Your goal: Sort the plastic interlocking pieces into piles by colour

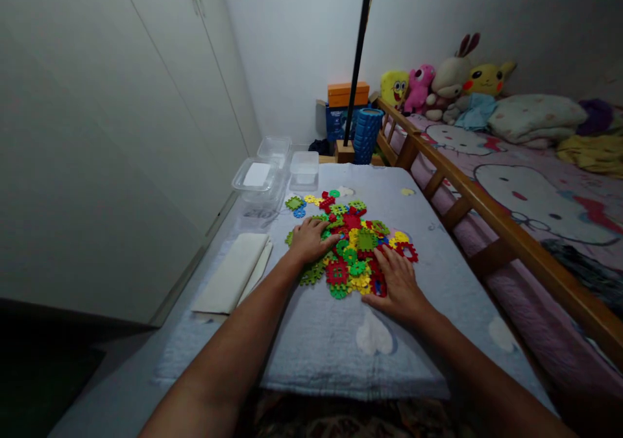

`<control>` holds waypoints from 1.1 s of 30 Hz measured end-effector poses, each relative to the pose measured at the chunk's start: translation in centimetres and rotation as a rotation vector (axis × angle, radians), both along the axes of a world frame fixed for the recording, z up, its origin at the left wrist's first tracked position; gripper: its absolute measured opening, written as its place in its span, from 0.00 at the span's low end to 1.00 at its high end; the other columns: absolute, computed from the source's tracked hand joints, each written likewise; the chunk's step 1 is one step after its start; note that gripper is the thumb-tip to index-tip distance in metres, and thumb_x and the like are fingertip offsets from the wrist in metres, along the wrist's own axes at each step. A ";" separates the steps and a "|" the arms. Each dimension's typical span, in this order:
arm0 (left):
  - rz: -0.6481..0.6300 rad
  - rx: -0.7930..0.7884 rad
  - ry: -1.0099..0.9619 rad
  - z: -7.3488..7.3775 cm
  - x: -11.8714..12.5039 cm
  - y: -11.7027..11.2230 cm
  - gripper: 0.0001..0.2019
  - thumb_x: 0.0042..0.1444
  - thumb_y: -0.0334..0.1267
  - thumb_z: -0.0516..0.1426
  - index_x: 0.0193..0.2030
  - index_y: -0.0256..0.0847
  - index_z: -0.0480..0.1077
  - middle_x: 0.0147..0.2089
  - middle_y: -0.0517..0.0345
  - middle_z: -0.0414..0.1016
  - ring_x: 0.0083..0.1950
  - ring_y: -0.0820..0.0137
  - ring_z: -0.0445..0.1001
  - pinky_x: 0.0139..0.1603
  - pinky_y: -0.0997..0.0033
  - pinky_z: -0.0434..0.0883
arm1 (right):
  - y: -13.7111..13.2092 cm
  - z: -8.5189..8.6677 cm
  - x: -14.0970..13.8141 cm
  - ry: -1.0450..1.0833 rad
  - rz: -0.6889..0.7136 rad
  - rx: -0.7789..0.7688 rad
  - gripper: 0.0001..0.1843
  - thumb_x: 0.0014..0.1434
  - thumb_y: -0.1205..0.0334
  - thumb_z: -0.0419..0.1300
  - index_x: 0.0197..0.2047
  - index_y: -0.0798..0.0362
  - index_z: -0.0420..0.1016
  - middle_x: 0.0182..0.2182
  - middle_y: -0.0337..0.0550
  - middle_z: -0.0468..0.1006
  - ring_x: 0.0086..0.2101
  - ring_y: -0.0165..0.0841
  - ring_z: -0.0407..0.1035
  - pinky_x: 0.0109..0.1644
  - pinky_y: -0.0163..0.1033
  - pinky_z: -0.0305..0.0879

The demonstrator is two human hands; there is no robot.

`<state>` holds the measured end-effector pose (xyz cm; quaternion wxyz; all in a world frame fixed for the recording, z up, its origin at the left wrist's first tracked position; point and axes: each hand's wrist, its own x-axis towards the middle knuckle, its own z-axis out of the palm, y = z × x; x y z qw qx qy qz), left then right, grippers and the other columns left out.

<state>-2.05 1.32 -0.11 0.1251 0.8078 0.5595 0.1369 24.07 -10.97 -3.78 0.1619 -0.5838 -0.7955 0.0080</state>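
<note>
A loose pile of plastic building pieces [350,255] lies on the cloth-covered table, with toothed squares and small round gear shapes in red, green, yellow and blue. My left hand [309,239] rests on the pile's left side, fingers stretched over the pieces. At the pile's right edge, my right hand [398,283] lies with its fingers spread on the red pieces and its thumb near the cloth. A green toothed square [366,240] sits on top between the hands. Neither hand visibly grips a piece; what lies under the palms is hidden.
Clear plastic containers [257,177] stand at the back left, and a folded beige sheet [232,273] lies in front of them. A wooden bed rail [467,198] runs along the table's right side. Behind the table are a black pole [359,55] and a blue vase [366,136].
</note>
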 end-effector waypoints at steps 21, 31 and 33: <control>-0.060 -0.019 -0.309 -0.5 0.0 -2.0 0.31 0.64 0.55 0.54 0.68 0.40 0.63 0.68 0.45 0.70 0.69 0.55 0.68 0.69 0.50 0.61 | 8.7 1.7 -3.8 0.192 0.052 -0.051 0.52 0.51 0.50 0.68 0.74 0.55 0.54 0.64 0.61 0.64 0.62 0.54 0.62 0.64 0.59 0.63; -0.055 0.012 -0.345 -0.8 -0.1 -2.3 0.37 0.62 0.59 0.54 0.72 0.41 0.56 0.63 0.42 0.74 0.62 0.52 0.72 0.65 0.49 0.65 | 11.5 2.6 -4.4 0.299 0.064 -0.048 0.45 0.51 0.62 0.65 0.71 0.50 0.60 0.61 0.54 0.66 0.60 0.46 0.65 0.62 0.52 0.67; -0.061 0.047 -0.340 -1.1 -0.1 -2.4 0.39 0.61 0.60 0.55 0.74 0.40 0.53 0.61 0.42 0.74 0.61 0.52 0.73 0.63 0.48 0.66 | 12.4 2.8 -4.4 0.290 0.051 -0.044 0.44 0.50 0.62 0.66 0.70 0.50 0.61 0.61 0.53 0.66 0.60 0.46 0.65 0.63 0.51 0.66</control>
